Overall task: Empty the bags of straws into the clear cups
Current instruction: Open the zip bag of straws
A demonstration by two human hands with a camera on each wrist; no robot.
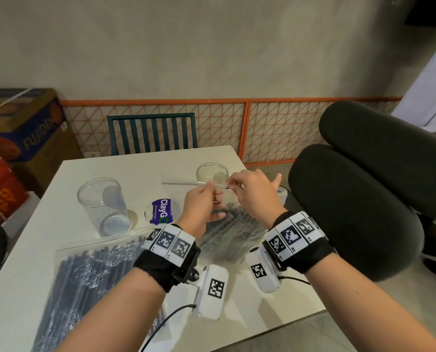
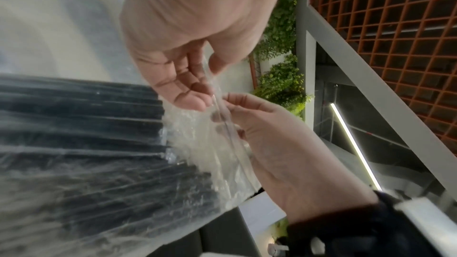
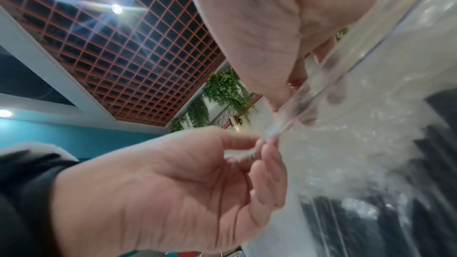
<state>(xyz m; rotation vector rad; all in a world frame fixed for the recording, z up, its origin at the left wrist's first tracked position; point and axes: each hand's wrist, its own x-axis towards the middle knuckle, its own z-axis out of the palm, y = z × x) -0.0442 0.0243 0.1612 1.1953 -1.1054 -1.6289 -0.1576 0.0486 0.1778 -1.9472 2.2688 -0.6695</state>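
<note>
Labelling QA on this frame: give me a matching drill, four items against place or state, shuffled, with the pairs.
Items
1. held bag
2. second bag
3. near cup
4. far cup

Place or state
A. upright and empty, at the table's left
B. lying flat at the table's near left, touched by neither hand
C. top edge pinched by the left hand and the right hand
D. at the table's far side, just behind the hands

Pairs: 1-C, 2-B, 3-A, 4-D
</note>
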